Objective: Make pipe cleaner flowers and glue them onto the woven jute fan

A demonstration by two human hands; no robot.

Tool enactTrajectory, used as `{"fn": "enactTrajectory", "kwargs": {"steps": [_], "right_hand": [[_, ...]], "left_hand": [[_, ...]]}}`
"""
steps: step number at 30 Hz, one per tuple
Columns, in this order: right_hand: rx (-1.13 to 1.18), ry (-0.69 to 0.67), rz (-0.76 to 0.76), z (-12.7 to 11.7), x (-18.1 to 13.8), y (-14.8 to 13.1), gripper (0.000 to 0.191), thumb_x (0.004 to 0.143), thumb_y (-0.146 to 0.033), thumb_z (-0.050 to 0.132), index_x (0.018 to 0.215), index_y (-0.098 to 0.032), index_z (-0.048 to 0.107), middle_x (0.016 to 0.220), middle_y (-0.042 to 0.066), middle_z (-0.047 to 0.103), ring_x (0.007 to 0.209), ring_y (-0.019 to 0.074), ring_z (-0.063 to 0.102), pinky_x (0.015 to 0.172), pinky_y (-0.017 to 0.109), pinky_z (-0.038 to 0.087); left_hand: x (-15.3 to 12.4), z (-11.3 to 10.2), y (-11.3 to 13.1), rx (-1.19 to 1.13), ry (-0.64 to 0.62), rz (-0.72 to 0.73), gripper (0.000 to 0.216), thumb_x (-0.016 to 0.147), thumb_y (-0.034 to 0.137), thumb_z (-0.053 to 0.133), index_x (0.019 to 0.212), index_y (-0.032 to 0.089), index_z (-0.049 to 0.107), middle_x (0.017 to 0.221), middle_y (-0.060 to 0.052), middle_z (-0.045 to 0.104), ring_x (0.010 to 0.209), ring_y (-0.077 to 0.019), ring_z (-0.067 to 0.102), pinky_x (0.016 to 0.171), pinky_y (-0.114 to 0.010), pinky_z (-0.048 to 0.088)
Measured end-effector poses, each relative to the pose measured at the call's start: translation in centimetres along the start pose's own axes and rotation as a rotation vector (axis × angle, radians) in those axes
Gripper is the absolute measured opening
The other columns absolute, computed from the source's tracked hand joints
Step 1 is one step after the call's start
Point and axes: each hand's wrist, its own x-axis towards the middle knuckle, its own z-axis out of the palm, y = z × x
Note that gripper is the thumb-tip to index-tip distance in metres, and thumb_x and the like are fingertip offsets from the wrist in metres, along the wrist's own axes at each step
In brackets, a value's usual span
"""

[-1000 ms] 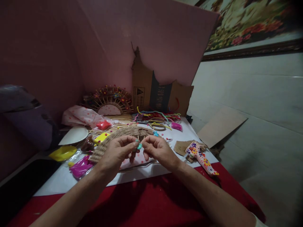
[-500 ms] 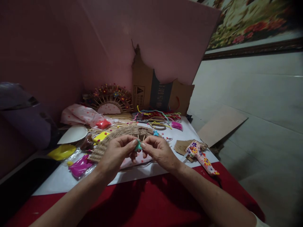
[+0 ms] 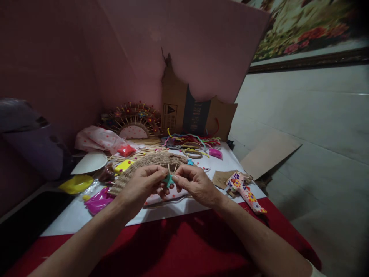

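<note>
A small teal piece of modelling clay [image 3: 168, 180], with a few points like a star, is pinched between the fingertips of both hands. My left hand [image 3: 145, 181] grips its left side with thumb and forefinger, the other fingers curled beneath. On the right side, my right hand [image 3: 196, 185] pinches it the same way. Directly behind lies a fan-shaped piece with a twine-wrapped arch [image 3: 150, 161] and thin sticks, partly hidden by the hands. A blue clay star [image 3: 190, 162] sits on the arch's right part.
A finished-looking stick fan [image 3: 134, 132] leans against the pink wall. Scissors [image 3: 191, 153] and coloured fuzzy strips lie near torn cardboard [image 3: 198, 115]. A flower-patterned glue gun [image 3: 245, 190] rests at right. Bags of yellow [image 3: 76, 184] and magenta clay [image 3: 98, 200] are at left.
The teal clay has been turned slightly in the fingertips, so its lower points show more now. Both hands stay in nearly the same place.
</note>
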Motion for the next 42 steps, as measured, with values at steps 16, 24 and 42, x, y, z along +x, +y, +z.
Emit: {"fn": "enactTrajectory", "kwargs": {"steps": [16,24,42], "right_hand": [[-0.015,-0.006,-0.006,-0.05,0.07,0.33,0.024,0.085,-0.034,0.051,0.069,-0.016,0.053,0.063,-0.001,0.055,0.058,0.0094,0.047,0.056,0.023,0.035],[0.042,-0.016,0.01,-0.32,0.2,0.42,0.027,0.085,-0.038,0.051,0.07,-0.016,0.056,0.062,-0.001,0.055,0.058,0.0096,0.048,0.058,0.023,0.037],[-0.187,0.075,-0.084,-0.18,-0.14,0.04,0.019,0.086,-0.031,0.05,0.077,-0.017,0.058,0.068,0.001,0.058,0.063,0.0116,0.05,0.06,0.025,0.038]], "left_hand": [[-0.02,0.19,0.14,0.101,0.058,-0.021,0.019,0.063,0.029,0.073,0.065,0.012,0.065,0.057,-0.004,0.065,0.049,-0.0115,0.056,0.051,-0.023,0.044],[0.27,-0.14,-0.32,0.032,0.053,0.002,0.016,0.065,0.025,0.072,0.066,0.012,0.065,0.058,-0.003,0.065,0.05,-0.0112,0.057,0.05,-0.023,0.044],[0.16,-0.21,-0.25,0.078,0.063,0.049,0.014,0.068,0.026,0.07,0.063,0.014,0.066,0.056,-0.001,0.062,0.051,-0.0098,0.054,0.051,-0.021,0.043]]}}
